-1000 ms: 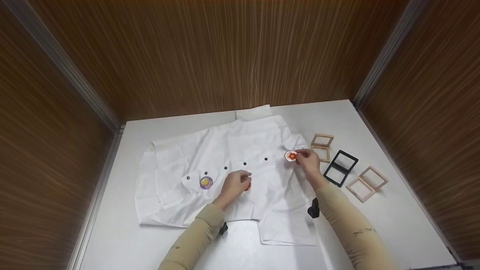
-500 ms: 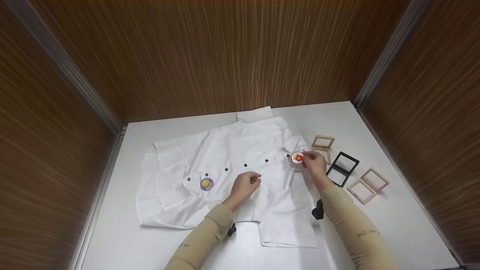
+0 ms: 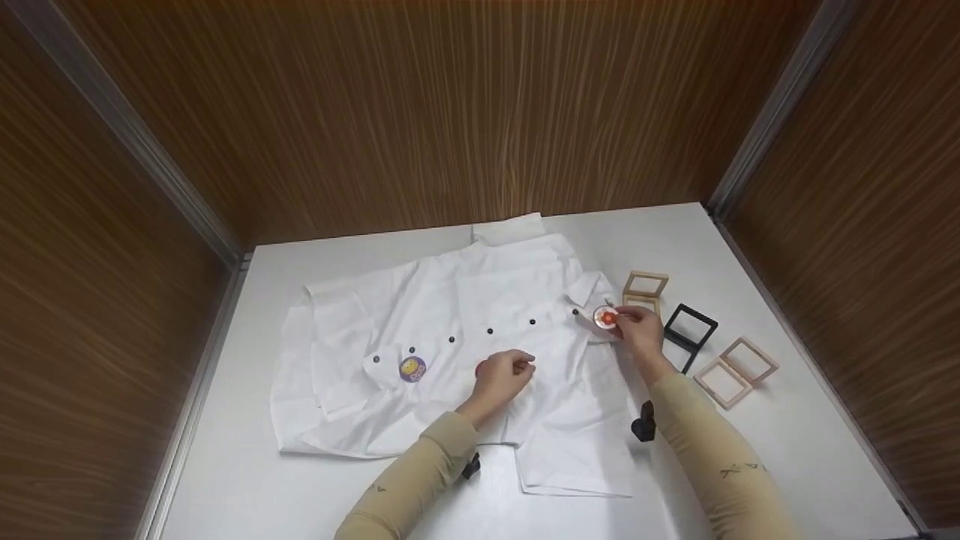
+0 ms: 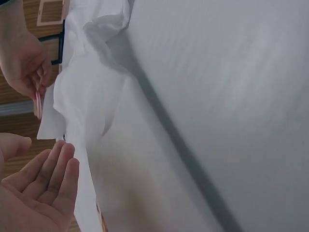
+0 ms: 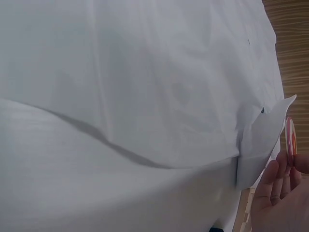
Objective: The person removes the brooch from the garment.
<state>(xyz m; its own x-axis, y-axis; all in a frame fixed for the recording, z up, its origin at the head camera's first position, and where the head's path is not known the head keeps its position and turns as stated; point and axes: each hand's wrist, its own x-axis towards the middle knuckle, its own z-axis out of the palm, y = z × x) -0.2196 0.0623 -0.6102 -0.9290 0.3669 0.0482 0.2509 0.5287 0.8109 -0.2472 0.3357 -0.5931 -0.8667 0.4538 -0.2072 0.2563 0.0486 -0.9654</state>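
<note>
A white short-sleeved shirt with dark buttons lies spread on the table, its collar towards the right. My right hand pinches a round badge with an orange flower by its edge, just over the collar. In the right wrist view the badge appears edge-on beside the collar flap. My left hand hovers over the shirt's middle; the left wrist view shows its fingers loosely bent around nothing. Partly hidden behind that hand is a red badge. A purple badge with a yellow face lies on the shirt further left.
Three open hinged frames stand right of the shirt: a tan one, a black one and a pinkish one. My right hand partly covers the tan and black ones. Wood-patterned panels enclose the white table.
My right hand has moved right with the flower badge, uncovering a button near the collar. My left hand has slid right across the red badge, whose left edge now shows.
</note>
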